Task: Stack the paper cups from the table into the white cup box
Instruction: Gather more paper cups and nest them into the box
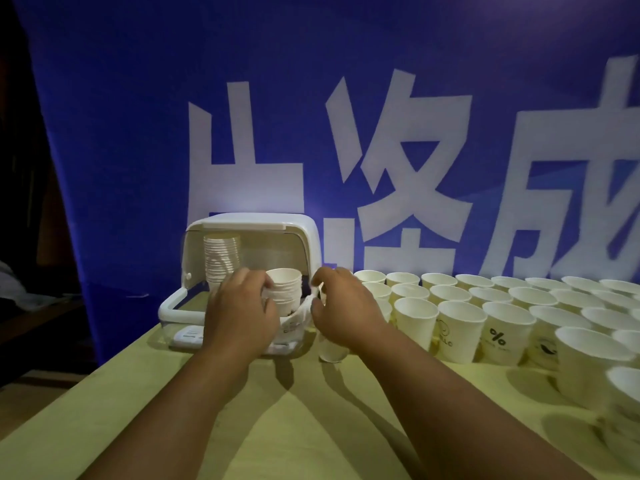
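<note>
The white cup box [300,233] stands at the table's left with its lid raised. A tall stack of paper cups [221,258] stands inside on the left. Beside it is a shorter stack of cups [285,289], which my left hand [239,313] grips from the left at the box's open front. My right hand [343,308] is just right of the box, fingers curled over a single paper cup [333,349] standing on the table; the hand hides most of that cup. Several loose paper cups [460,327] stand in rows to the right.
The table [277,410] has a yellow-green top, and its left edge runs diagonally at the lower left. A blue banner [138,133] with large white characters hangs close behind the box and cups. Some front-row cups carry printed logos [498,339].
</note>
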### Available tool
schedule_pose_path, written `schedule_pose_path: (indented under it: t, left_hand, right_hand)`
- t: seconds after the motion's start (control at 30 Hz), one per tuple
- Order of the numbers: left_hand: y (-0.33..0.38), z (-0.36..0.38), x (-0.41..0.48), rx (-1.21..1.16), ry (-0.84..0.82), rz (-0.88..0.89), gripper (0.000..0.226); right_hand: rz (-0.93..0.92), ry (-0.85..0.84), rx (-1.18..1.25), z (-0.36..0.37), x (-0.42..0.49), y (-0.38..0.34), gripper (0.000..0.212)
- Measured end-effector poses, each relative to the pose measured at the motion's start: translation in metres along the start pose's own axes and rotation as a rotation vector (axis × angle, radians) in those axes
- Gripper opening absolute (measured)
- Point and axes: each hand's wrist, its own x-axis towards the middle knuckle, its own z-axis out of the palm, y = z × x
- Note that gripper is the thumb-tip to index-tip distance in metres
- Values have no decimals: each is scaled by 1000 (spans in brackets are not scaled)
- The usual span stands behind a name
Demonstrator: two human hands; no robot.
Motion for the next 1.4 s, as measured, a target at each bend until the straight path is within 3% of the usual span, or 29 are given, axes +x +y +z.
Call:
schedule_pose_path:
  t: [0.07,0.2,0.57,0.73,0.9,1.03,1.2,1.4]
  left_hand:
    - [18,-8,-8,34,-89,19,9]
    - [61,-20,-31,54,-190,9,13]
    - [205,-29,-96,-51,-365,167,11]
    - [270,-21,-122,-133,-484,265,4]
    - [317,2,-143,-204,-708,350,52]
    - [330,16,-152,-162,-800,379,47]
    - [329,25,-154,-101,-702,393,11]
    - [305,11,-142,-105,-464,379,14]
  right_hand:
    - [53,12,-27,-18,-13,9,31]
    - [104,35,-140,-62,-44,31,15]
    - [183,102,-352,-193,-156,94,7]
    - [308,109,-409,-243,-198,132,19]
    - [407,27,-463,-271,-231,171,36]
    - [425,3,-416,-271,-243,191,43]
    - [397,57,-326,-264,-243,202,29]
    - [267,245,-276,-252,-226,170,11]
